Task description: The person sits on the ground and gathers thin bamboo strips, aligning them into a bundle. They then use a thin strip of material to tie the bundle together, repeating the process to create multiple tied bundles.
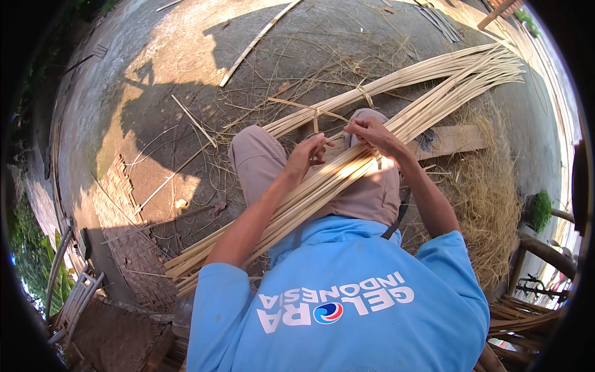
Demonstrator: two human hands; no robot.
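Observation:
A long bundle of pale split-bamboo strips (310, 202) lies slantwise across my lap, under both forearms. Above it, my right hand (376, 134) pinches a thin, flat binding strip (291, 102), whose free end reaches out to the left past my knees. My left hand (306, 156) is beside the bundle with fingers curled together; a narrow strip runs down to its fingertips, though its exact end is hard to see. Beyond my knees, a second bamboo bundle (406, 75) is bound with a thin tie (365, 96). The two bundles meet at the far right.
Dry shavings (480, 204) are heaped at right beside a wooden board (455, 141). A woven bamboo mat (118, 204) lies on the left. Loose fibres and a long bamboo slat (257, 46) are scattered on the ground ahead. A potted plant (540, 211) stands at right.

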